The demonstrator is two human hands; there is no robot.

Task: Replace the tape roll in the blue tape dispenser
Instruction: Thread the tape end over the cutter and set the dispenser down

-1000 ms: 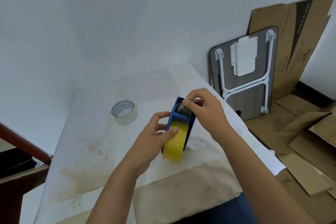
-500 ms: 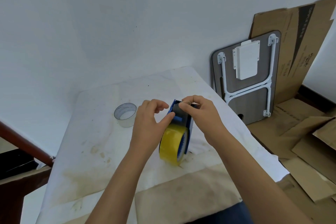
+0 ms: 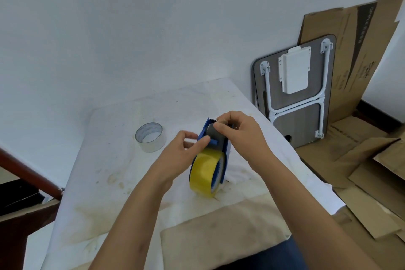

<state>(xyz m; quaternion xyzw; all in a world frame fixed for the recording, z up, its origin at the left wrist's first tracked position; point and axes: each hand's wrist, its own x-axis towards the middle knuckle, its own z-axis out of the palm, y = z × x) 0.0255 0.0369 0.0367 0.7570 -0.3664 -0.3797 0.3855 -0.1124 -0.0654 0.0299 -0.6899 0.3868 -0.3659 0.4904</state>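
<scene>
Nearest, a tan cloth patch [image 3: 219,239] lies at the near edge of the white-covered table [image 3: 105,182]. Beyond it, mid-table, the blue dispenser [image 3: 225,149] stands on edge with a yellow roll [image 3: 206,171] seated in its near end, so the new tape looks already loaded. The left hand [image 3: 175,155] pinches the dispenser's left side by the small blue tab. The right hand [image 3: 243,133] pinches at the grey flap near the toothed blade at the far top; whether it holds the tape end there, I cannot tell. The step in hand seems to be threading the tape toward the blade; next calls for drawing the end through under the flap while keeping the body steady. An emptied clear roll [image 3: 150,136] sits left and farther, well apart. There is open room to the left; the table's right edge lies near the right wrist, with cardboard [image 3: 361,160] on the floor beyond.
</scene>
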